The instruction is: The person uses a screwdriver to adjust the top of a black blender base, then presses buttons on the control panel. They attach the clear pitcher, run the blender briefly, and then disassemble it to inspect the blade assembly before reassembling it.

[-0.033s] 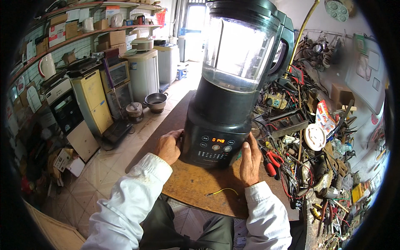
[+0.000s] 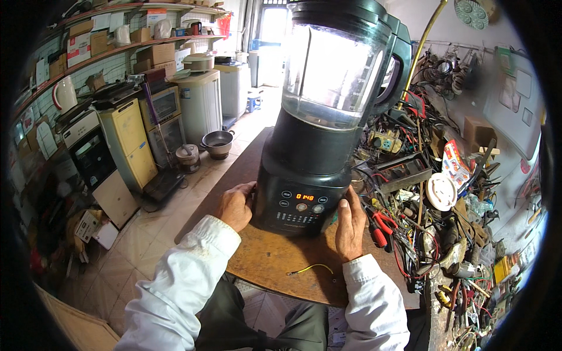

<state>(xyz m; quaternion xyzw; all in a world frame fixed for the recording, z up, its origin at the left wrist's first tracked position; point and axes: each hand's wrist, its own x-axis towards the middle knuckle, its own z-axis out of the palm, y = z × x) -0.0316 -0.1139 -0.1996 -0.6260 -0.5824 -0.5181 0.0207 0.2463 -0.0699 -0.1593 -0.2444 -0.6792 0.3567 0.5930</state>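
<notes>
flanking blender (image 2: 313,140), left hand (image 2: 236,208) and right hand (image 2: 349,231) sit at base (image 2: 300,182) sides, fingers partly hidden, can't tell if clamped; probably heavy, slick, best held there, not jug (image 2: 328,73).

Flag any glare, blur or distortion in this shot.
Head view: the doorway is blown out to white; the blender jar glares too; the wall shelf bows with the fisheye; corners fall to black; left hand, right hand and blender base look fairly sharp.
</notes>
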